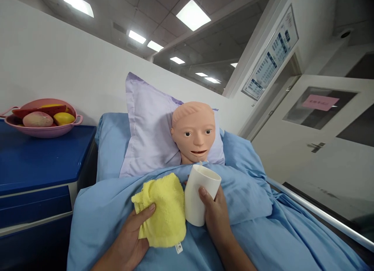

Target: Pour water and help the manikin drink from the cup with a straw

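Note:
My right hand [215, 216] is wrapped round a white cup [198, 197], held upright just below the chin of a training manikin [193, 131]. A thin straw [200, 160] rises from the cup to the manikin's mouth. My left hand [133, 236] grips a folded yellow towel [163, 210], which lies against the cup's left side on the blue blanket [257, 232]. The manikin's head rests on a lilac pillow [147, 127], its body under the blanket.
A blue bedside cabinet [41, 158] stands at the left with a pink bowl [43, 130] of fruit on it. A metal bed rail [324, 214] runs along the right side. A white door [318, 146] is at the right.

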Available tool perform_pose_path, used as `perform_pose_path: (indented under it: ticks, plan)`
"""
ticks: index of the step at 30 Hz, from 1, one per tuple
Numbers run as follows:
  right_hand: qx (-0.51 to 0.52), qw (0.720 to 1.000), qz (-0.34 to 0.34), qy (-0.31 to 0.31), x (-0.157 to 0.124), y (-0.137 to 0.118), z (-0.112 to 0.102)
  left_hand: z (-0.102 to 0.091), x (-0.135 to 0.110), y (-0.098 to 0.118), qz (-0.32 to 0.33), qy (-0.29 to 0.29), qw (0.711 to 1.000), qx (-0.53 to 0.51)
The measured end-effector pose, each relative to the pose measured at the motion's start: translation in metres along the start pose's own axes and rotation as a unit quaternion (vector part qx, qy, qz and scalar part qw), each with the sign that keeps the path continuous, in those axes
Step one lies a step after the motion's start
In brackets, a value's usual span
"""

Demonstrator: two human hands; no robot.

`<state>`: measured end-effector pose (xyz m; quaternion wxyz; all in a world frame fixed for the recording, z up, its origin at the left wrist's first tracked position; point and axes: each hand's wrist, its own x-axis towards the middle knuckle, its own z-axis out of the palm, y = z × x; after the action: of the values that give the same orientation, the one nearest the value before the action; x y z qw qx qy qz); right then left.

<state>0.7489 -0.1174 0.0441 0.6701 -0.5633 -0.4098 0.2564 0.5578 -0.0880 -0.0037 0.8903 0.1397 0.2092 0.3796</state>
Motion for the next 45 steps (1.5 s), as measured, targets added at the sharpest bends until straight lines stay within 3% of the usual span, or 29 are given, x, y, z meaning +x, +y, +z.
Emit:
perform_pose_path:
  ticks: [30, 39, 45]
  plan:
    - [0.025, 0.999, 0.015, 0.015, 0.003, 0.004, 0.000, -0.003, 0.000, 0.000, 0.005, 0.025, 1.000, 0.010]
    - [0.042, 0.999, 0.019, 0.022, 0.002, 0.006, -0.001, -0.008, 0.003, -0.003, 0.008, -0.001, 1.000, 0.009]
    - [0.048, 0.998, 0.020, 0.028, 0.002, 0.010, -0.003, -0.008, 0.004, -0.003, 0.010, 0.010, 1.000, 0.013]
